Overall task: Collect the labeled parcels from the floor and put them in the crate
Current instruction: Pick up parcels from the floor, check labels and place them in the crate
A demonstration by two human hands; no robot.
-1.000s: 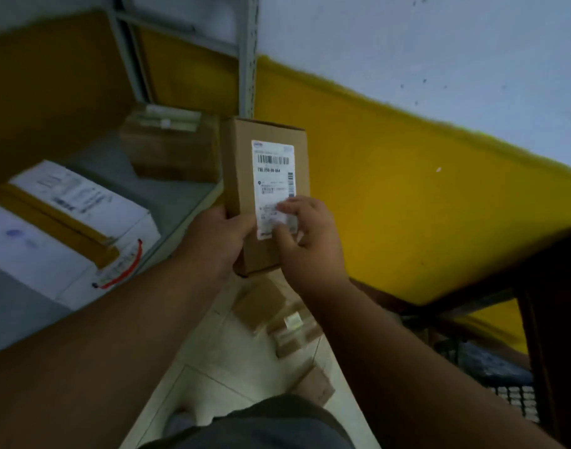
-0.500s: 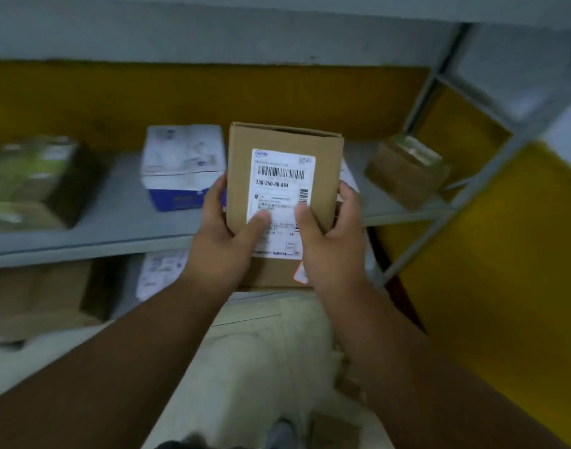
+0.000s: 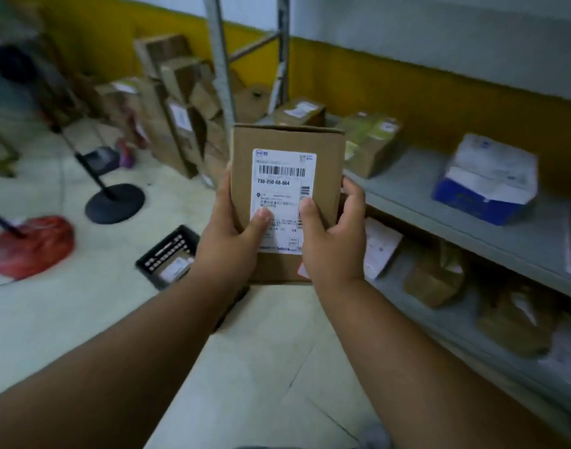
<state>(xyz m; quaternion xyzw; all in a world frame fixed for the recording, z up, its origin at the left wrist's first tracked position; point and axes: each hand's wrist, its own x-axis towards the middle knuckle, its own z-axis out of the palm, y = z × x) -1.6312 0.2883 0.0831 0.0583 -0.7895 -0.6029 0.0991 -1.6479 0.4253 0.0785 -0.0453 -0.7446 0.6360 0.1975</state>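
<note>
A brown cardboard parcel (image 3: 323, 150) with a white barcode label is held upright at chest height in front of me. My left hand (image 3: 227, 241) grips its left edge with the thumb on the label. My right hand (image 3: 334, 244) grips its right edge, thumb also on the label. A black perforated crate (image 3: 162, 252) sits on the floor below and left of the parcel, partly hidden by my left forearm; a labelled parcel lies inside it.
Grey metal shelves (image 3: 439, 209) run along the right, holding brown parcels and a blue-and-white box (image 3: 486, 181). Stacked cardboard boxes (image 3: 177, 102) stand at the back. A black round stand base (image 3: 115, 203) and a red bag (image 3: 31, 246) lie on the left floor.
The view has swung left, from the yellow wall and shelves to the open floor with the crate. Both hands keep holding the parcel upright, thumbs on its label.
</note>
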